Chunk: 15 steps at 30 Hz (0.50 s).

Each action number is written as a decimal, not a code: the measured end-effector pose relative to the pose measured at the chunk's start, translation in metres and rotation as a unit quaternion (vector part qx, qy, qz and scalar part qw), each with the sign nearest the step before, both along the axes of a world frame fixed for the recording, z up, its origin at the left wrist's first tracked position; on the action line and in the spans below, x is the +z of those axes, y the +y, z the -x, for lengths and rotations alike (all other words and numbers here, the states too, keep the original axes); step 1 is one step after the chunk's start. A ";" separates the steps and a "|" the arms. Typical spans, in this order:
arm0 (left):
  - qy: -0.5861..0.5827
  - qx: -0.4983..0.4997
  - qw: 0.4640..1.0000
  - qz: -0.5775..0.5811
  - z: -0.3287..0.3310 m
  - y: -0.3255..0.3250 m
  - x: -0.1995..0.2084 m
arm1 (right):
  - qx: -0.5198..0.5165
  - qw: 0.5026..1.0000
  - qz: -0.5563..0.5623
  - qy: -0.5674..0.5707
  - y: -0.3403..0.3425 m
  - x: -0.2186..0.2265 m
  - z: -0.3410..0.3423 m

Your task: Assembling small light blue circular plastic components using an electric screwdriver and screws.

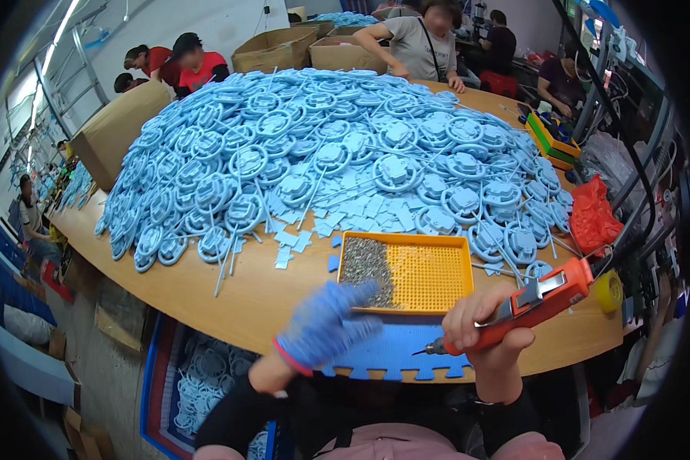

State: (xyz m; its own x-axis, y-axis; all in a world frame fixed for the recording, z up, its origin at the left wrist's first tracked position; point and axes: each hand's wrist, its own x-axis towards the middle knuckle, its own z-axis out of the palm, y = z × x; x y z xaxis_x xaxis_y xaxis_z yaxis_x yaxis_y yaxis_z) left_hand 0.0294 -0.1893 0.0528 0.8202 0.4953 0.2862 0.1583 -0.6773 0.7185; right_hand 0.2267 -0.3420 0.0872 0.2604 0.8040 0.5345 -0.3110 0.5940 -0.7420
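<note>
My left hand [323,325], in a blue knitted glove, reaches to the near left corner of a yellow tray [469,270]. Its fingers are stretched out and apart, the tips over a heap of small metal screws [366,264] in the tray's left part; no held thing shows. My bare right hand [477,326] is wrapped round a red electric screwdriver [543,294], its bit pointing left and slightly down over a blue foam mat [414,346]. Beyond the tray rises a big pile of light blue round plastic parts [331,157] with thin stems, and loose square blue pieces [376,208] lie before it.
A red plastic bag [595,213] and a yellow tape roll [609,292] sit at the table's right edge. Below left stands a blue crate [152,383] with pale blue parts. Cardboard boxes [274,50] and several people are around the far side.
</note>
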 end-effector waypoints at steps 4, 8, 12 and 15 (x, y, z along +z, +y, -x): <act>0.161 0.056 0.959 -0.228 -0.090 0.116 0.017 | -0.088 0.993 0.029 0.067 -0.018 -0.009 -0.029; 0.286 0.130 0.902 -0.296 -0.169 0.204 0.010 | -0.087 0.994 0.041 0.050 -0.027 -0.013 -0.047; 0.414 0.132 0.866 -0.248 -0.216 0.244 -0.022 | -0.163 0.983 0.075 0.031 -0.035 -0.008 -0.058; 0.302 0.137 0.904 -0.271 -0.216 0.242 -0.025 | -0.190 0.979 0.071 0.001 -0.041 -0.016 -0.078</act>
